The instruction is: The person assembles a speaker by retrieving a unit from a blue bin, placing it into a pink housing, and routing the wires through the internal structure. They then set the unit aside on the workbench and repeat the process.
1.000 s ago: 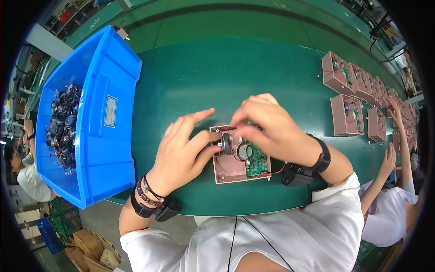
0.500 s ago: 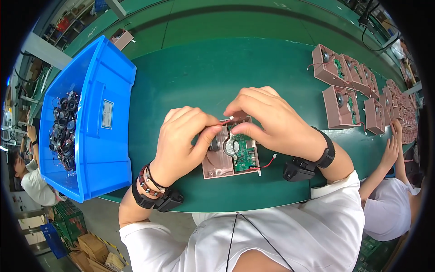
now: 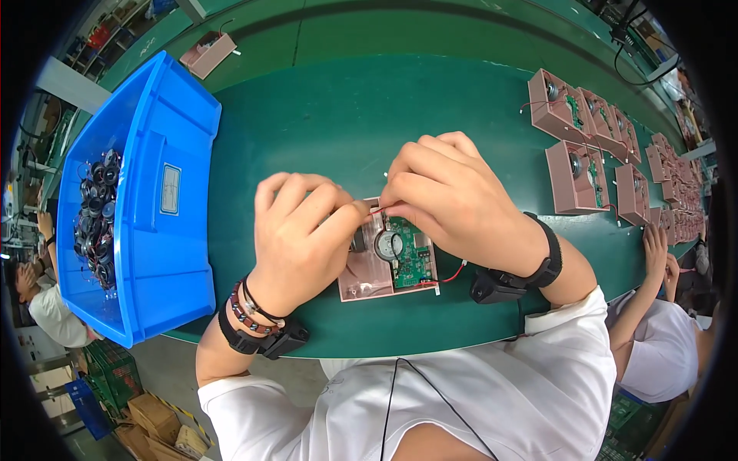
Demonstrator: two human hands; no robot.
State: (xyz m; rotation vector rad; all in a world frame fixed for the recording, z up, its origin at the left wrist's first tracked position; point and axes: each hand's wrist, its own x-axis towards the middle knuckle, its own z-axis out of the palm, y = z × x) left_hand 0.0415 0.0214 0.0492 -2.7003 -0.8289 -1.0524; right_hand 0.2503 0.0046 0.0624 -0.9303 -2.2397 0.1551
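Observation:
On the green table in front of me lies an open pink box [image 3: 361, 286]. Inside it are a green circuit board [image 3: 415, 261] and a round speaker [image 3: 388, 246] with dark wires. A thin red wire [image 3: 382, 208] stretches across the box's far edge between my fingertips. My left hand [image 3: 304, 234] pinches one end of it, over the left part of the box. Facing it, my right hand [image 3: 453, 203] is closed on the wire too; its fingers partly cover the far right corner. Another red wire [image 3: 455, 274] hangs out at the box's right side.
A large blue bin [image 3: 181, 238] stands on the left, holding many small black speakers [image 3: 98, 215]. Several pink boxes [image 3: 555, 115] with boards line the right side. One more pink box [image 3: 207, 55] sits at the far left. A co-worker's hands [image 3: 656, 253] are at the right edge.
My right hand's fingers have closed onto the red wire beside its white end. My left hand has shifted slightly, and the view has moved a little.

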